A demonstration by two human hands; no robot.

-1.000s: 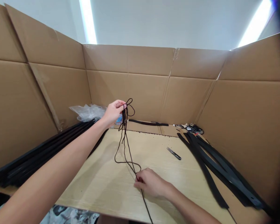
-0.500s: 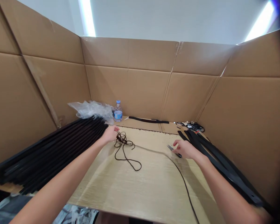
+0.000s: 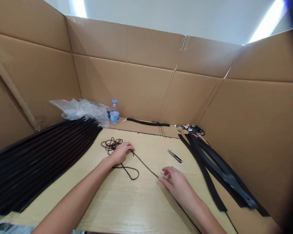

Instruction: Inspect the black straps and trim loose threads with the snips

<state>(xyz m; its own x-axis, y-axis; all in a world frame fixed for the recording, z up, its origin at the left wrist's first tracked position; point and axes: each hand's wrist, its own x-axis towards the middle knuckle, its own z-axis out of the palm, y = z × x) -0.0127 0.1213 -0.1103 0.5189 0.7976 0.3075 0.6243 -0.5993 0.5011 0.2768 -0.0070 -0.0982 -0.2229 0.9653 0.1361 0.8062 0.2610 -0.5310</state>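
A thin dark cord (image 3: 146,165) runs slantwise over the table, with a loose tangle of loops (image 3: 111,143) at its left end. My left hand (image 3: 122,152) is closed on the cord at the edge of the tangle, and one long loop lies below the wrist. From its fingertips the cord stretches fairly straight to my right hand (image 3: 173,180). There the thumb tip is at the cord while the fingers stand apart; the cord passes under the hand and on toward the lower right. Small thread snips (image 3: 175,156) lie beyond my right hand, touched by neither hand.
Many black strips (image 3: 51,146) are stacked at left, with clear plastic bags (image 3: 85,110) behind. A water bottle (image 3: 114,112) and a short black strip (image 3: 147,123) stand along the back. More flat black strips (image 3: 207,169) lie right. Cardboard walls (image 3: 127,87) surround the table.
My left hand has moved right and taken hold of the cord. My right hand has left the snips and come nearer to the cord, which is now straighter. The view has shifted.
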